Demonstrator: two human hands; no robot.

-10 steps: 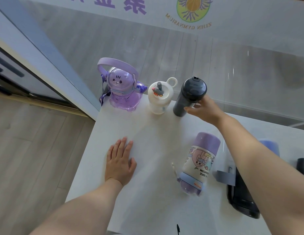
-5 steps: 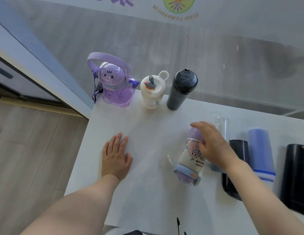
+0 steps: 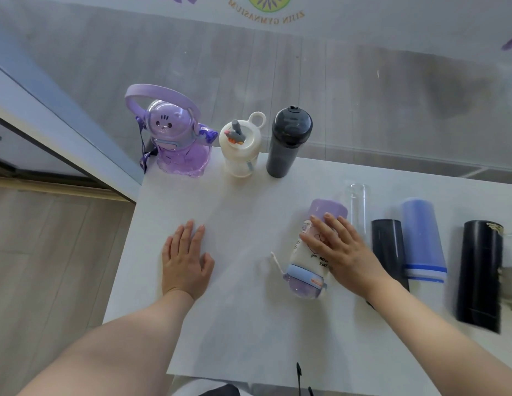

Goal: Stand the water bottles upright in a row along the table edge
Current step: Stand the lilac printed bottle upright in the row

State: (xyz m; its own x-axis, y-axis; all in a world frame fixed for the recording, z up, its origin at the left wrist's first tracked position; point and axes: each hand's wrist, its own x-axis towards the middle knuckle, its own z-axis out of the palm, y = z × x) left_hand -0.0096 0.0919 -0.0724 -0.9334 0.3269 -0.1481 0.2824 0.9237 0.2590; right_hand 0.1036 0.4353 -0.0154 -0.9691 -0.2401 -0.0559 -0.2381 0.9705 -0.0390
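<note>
Three bottles stand upright along the far edge of the white table (image 3: 237, 324): a purple bear-shaped bottle (image 3: 174, 138), a white bottle with a loop lid (image 3: 239, 147) and a dark grey bottle (image 3: 287, 141). A lilac cartoon bottle (image 3: 309, 267) lies on its side in the middle, base pointing away from me. My right hand (image 3: 340, 252) rests on top of it, fingers curled over its body. My left hand (image 3: 186, 258) lies flat on the table, fingers apart, holding nothing.
To the right lie a clear tube-like bottle (image 3: 359, 207), a dark bottle (image 3: 387, 247), a blue bottle (image 3: 422, 238) and a black bottle (image 3: 480, 272). A glass wall runs behind the table's far edge. The floor drops off at the table's left edge.
My right hand let go of the dark grey bottle standing at the far edge, came back toward me and settled on the lying lilac bottle. My left hand stayed flat.
</note>
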